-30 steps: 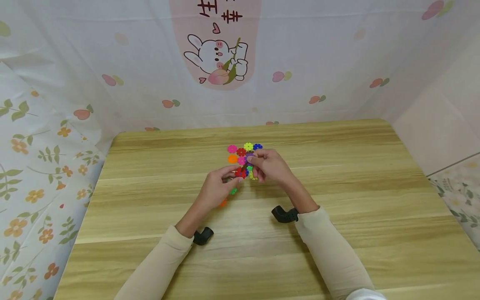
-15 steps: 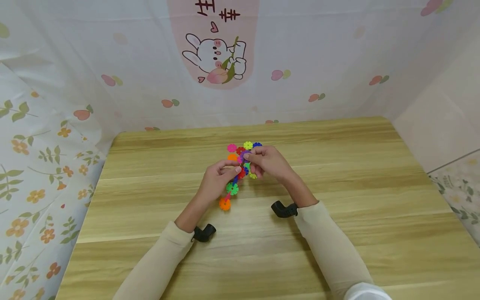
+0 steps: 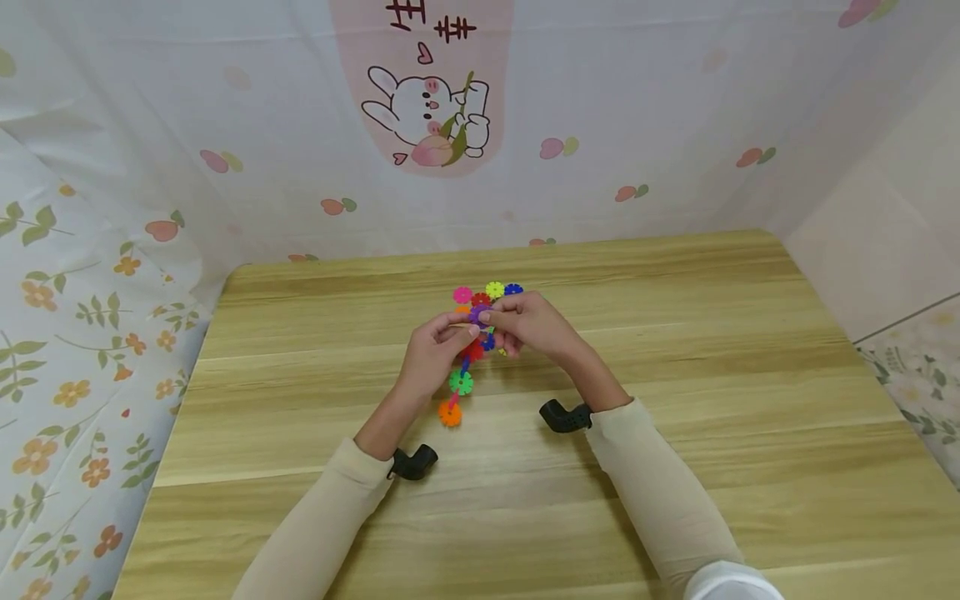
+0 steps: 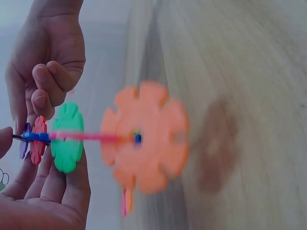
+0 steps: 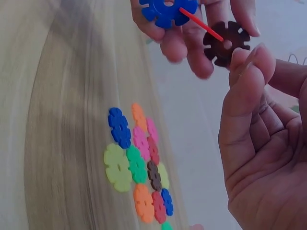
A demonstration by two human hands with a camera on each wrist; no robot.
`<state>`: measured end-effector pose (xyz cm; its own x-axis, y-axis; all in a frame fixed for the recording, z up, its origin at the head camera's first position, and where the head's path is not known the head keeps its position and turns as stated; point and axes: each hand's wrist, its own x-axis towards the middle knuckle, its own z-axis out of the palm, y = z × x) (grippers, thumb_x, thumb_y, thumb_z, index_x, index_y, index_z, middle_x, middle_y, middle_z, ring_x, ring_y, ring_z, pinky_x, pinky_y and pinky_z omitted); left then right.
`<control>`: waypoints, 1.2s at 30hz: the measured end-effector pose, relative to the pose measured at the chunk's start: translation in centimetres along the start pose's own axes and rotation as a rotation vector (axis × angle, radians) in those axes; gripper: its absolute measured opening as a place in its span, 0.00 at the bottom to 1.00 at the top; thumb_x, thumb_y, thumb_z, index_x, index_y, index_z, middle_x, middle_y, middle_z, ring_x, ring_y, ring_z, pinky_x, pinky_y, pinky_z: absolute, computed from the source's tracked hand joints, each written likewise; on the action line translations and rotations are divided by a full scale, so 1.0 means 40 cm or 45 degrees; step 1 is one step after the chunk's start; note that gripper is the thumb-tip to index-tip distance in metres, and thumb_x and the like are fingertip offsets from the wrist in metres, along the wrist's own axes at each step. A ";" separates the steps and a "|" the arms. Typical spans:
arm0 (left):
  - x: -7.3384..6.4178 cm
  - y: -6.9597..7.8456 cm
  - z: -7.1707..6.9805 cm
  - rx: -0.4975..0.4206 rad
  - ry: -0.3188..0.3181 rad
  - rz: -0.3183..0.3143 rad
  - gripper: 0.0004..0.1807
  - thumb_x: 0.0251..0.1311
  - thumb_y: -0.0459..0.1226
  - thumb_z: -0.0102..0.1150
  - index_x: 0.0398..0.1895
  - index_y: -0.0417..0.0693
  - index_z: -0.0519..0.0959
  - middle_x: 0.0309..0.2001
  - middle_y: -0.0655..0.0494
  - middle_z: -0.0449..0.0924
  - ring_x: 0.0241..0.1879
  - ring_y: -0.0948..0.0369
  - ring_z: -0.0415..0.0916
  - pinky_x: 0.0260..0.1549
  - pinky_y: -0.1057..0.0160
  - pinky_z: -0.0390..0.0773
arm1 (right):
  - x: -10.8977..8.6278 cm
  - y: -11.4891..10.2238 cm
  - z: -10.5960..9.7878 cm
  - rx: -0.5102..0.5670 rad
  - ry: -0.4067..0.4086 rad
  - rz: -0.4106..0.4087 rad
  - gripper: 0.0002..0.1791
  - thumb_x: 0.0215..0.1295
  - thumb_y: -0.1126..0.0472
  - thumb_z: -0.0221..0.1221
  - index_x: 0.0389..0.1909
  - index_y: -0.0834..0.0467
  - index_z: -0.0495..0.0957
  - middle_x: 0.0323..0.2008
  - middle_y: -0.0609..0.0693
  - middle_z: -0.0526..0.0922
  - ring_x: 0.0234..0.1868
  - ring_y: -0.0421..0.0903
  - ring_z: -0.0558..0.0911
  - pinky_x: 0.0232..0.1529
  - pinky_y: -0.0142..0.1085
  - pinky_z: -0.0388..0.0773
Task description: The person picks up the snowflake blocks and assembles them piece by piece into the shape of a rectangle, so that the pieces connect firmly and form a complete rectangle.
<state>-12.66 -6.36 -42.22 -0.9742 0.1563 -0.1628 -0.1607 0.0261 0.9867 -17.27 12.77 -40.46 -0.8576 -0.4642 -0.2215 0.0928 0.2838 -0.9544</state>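
My left hand [image 3: 431,358] holds a chain of notched plastic flower discs. Its near end has an orange disc [image 4: 146,136], followed by a pink disc [image 4: 88,136] set edge-on and a green disc [image 4: 67,137]. Further up come a blue disc [image 5: 168,12], a red disc [image 4: 39,140] and a brown disc [image 5: 226,44] close to the fingers. Between thumb and forefinger, my right hand [image 3: 536,329] pinches a purple disc [image 3: 478,314], right at the brown one. Whether the two discs are slotted together I cannot tell.
Several loose discs lie flat in a group on the wooden table [image 3: 337,333] behind the hands, among them a yellow-green disc [image 5: 116,167], a dark blue disc [image 5: 119,128] and an orange disc [image 5: 144,203]. A patterned cloth [image 3: 285,125] hangs behind the table.
My right hand has shifted left with the purple disc, bringing it up close to the left fingertips. The chain's near end has swung out into clearer view below the left hand.
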 end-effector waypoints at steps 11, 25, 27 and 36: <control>-0.003 0.001 -0.022 -0.117 0.104 0.005 0.20 0.67 0.39 0.59 0.60 0.46 0.75 0.46 0.39 0.83 0.38 0.60 0.83 0.42 0.55 0.84 | -0.008 0.027 -0.067 0.093 0.155 0.086 0.23 0.72 0.51 0.55 0.50 0.70 0.76 0.21 0.50 0.78 0.18 0.45 0.76 0.28 0.40 0.82; -0.006 0.002 -0.040 -0.192 0.120 0.004 0.18 0.67 0.36 0.58 0.58 0.44 0.74 0.46 0.36 0.81 0.34 0.60 0.83 0.40 0.51 0.84 | -0.006 0.075 -0.137 0.143 0.343 0.165 0.20 0.74 0.58 0.51 0.61 0.64 0.72 0.25 0.54 0.79 0.18 0.42 0.76 0.26 0.34 0.82; -0.006 0.002 -0.042 -0.188 0.119 -0.004 0.18 0.66 0.37 0.59 0.57 0.44 0.74 0.44 0.40 0.82 0.35 0.60 0.83 0.39 0.54 0.85 | -0.004 0.081 -0.144 0.149 0.354 0.168 0.20 0.74 0.58 0.51 0.62 0.64 0.72 0.24 0.53 0.79 0.18 0.41 0.76 0.26 0.35 0.82; -0.001 -0.004 -0.047 -0.202 0.108 -0.038 0.18 0.66 0.35 0.58 0.58 0.45 0.72 0.45 0.42 0.81 0.39 0.60 0.83 0.41 0.55 0.84 | 0.026 0.122 -0.163 0.132 0.393 0.231 0.20 0.72 0.57 0.55 0.61 0.60 0.73 0.22 0.51 0.79 0.16 0.41 0.76 0.24 0.33 0.82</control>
<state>-12.90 -8.24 -42.35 -0.9773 0.0742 -0.1982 -0.2065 -0.1279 0.9701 -21.02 19.15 -44.04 -0.9332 -0.1347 -0.3331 0.2944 0.2446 -0.9239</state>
